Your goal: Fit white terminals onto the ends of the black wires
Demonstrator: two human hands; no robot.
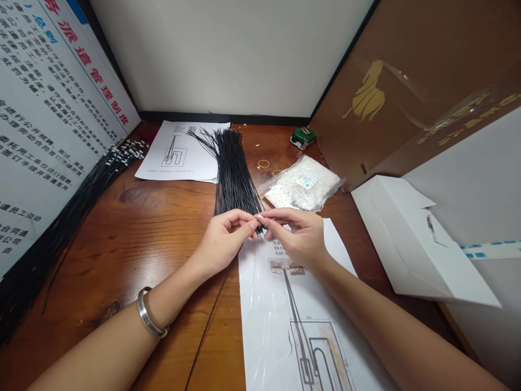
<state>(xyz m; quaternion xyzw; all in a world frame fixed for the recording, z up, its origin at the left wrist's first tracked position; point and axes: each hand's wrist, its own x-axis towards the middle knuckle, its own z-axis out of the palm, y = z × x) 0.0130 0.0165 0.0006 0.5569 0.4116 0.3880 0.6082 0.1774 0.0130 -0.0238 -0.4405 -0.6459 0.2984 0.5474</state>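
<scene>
Two containers lie on the right of the wooden table: a clear plastic bag, sealed with a small label and filled with small white pieces too small to make out, and a white paper carton lying on its side against the brown cardboard, its inside hidden. The black wires lie in a loose bundle at the middle of the table, just left of the bag. They are thin, straight and matte, fanning out at the far end over a printed sheet and drawn tight at the near end. That near end sits right at the fingertips of both hands. The left hand is curled, thumb and forefinger pinched together on the wire ends. The right hand meets it in the same closed pinch, its other fingers folded. What exactly sits between the tips is too small to tell. Under the right hand lies a drawing sheet beneath clear film. A second pile of wires with white tips runs along the left edge, and two rubber bands lie near a small green object.
</scene>
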